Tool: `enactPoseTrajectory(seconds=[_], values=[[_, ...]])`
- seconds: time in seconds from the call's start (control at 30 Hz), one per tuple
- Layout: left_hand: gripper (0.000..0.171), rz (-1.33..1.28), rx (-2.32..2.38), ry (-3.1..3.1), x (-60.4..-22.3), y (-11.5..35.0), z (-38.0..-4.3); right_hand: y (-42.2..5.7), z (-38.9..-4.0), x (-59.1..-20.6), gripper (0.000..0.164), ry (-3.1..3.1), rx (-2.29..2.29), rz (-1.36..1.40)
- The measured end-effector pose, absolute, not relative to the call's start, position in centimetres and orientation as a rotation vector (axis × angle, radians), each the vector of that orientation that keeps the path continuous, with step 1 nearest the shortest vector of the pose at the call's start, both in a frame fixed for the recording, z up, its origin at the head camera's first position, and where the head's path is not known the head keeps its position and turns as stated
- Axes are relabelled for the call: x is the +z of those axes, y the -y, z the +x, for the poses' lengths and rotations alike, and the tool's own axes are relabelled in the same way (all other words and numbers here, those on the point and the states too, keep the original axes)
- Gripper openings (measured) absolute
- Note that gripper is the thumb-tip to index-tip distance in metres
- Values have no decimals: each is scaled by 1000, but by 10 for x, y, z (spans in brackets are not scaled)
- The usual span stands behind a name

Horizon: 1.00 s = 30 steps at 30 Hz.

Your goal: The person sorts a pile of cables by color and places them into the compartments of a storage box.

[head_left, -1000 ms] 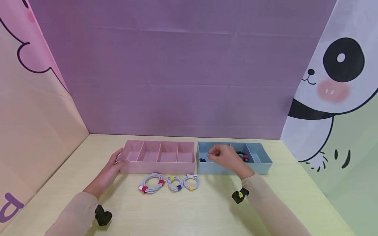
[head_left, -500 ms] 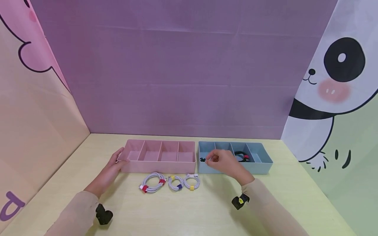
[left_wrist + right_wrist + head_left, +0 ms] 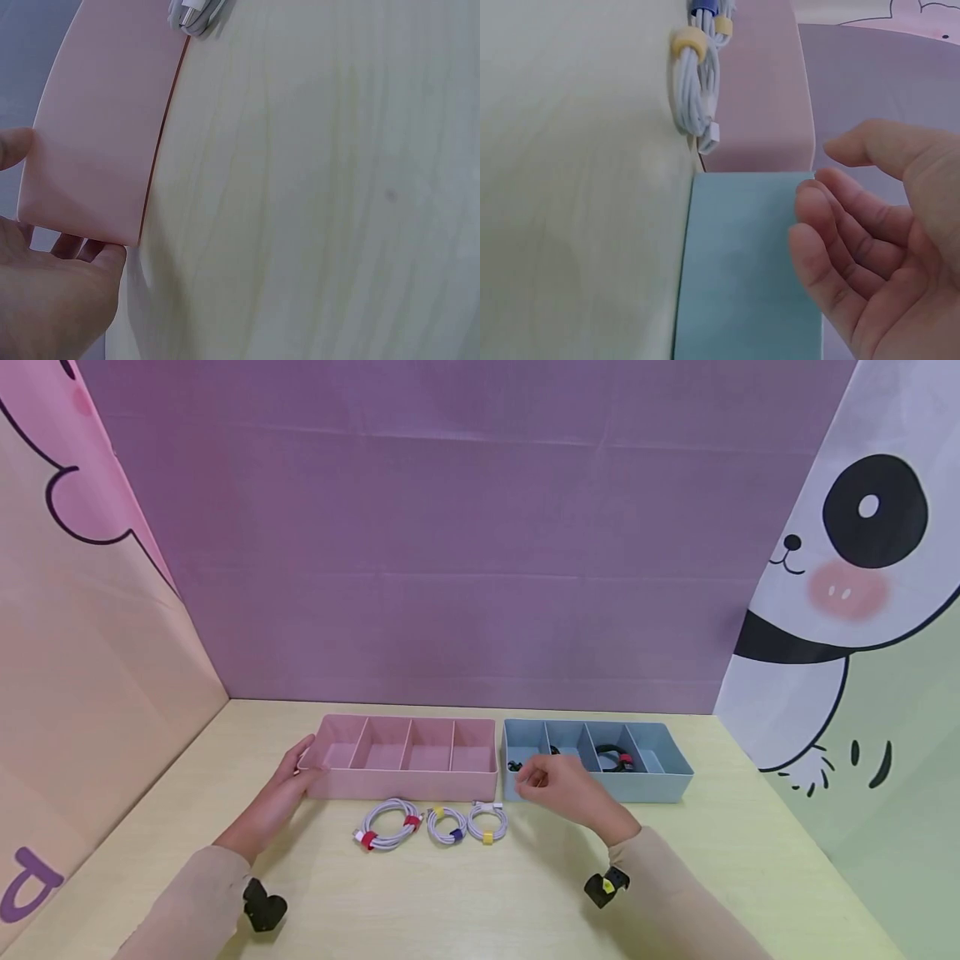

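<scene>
My left hand (image 3: 288, 781) holds the left end of a pink divided box (image 3: 401, 785); in the left wrist view its thumb (image 3: 15, 146) lies at the long wall's rim and the fingers bend against the short end. Over the front rim of a blue divided box (image 3: 645, 787), my right hand (image 3: 566, 785) has loosely bent fingers around nothing. A small black thing (image 3: 514, 766) lies in the blue box's leftmost compartment. Part of another black thing (image 3: 554, 749) shows in the second, mostly behind the right hand. The third has a coiled black cable with a red strap (image 3: 626, 761).
Three coiled white cables lie in a row before the pink box: one with red straps (image 3: 367, 840), one with yellow and blue straps (image 3: 456, 835), one with a yellow strap (image 3: 487, 838). A purple backdrop (image 3: 480, 568) rises behind the boxes on the wooden table (image 3: 420, 902).
My right hand has moved back toward me from over the blue box's compartments to its front rim, uncovering the black cable and the black thing in the second compartment. The left hand stays put.
</scene>
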<state>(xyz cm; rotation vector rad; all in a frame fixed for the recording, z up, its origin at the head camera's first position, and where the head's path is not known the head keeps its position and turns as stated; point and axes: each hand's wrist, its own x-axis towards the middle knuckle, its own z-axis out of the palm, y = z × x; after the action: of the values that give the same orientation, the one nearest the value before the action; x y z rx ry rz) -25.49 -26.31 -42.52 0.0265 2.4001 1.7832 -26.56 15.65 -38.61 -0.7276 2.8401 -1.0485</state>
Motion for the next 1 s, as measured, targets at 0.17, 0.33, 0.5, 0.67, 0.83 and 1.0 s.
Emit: enactPoseTrajectory(seconds=[0.17,0.33,0.5,0.67,0.83,1.0], values=[[79,50,1805,-2399,-424,263,-253,-153,-266,-395,3,-2859,-1004,-764],[78,56,1815,-2393,-424,262,-252,-149,-266,-404,4,-2854,-970,-775],[79,45,1803,-2395,-424,262,-252,-145,-265,-409,7,-2835,-946,-784],[79,42,1805,-2397,-423,262,-252,-141,-263,-410,7,-2829,-926,-806],[79,29,1790,-2394,-424,262,-252,-138,-260,-411,10,-2825,-881,-781],[79,31,1785,-2392,-425,263,-254,-134,-260,-415,10,-2830,-832,-747]])
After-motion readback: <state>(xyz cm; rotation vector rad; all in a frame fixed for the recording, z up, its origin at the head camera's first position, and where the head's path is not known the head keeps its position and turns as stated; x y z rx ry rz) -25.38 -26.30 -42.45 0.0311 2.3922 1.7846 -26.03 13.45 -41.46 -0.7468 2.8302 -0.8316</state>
